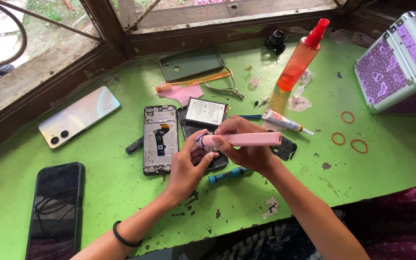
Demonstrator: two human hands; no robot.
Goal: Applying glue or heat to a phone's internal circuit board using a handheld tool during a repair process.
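A slim pink plastic pen-shaped tool point(246, 139) is gripped lying left-to-right by the closed right hand point(246, 147), its tip met by the left hand point(188, 163), whose fingers are curled over a dark opened phone part point(216, 161) directly beneath.

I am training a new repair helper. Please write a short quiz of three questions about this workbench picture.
1. True or false: the right hand holds a long pink pen-shaped tool.
2. Which lies nearer the window: A) the silver phone or B) the black phone with dark screen?
3. What colour is the liquid in the spray bottle?

Key: 1 true; 2 A; 3 orange.
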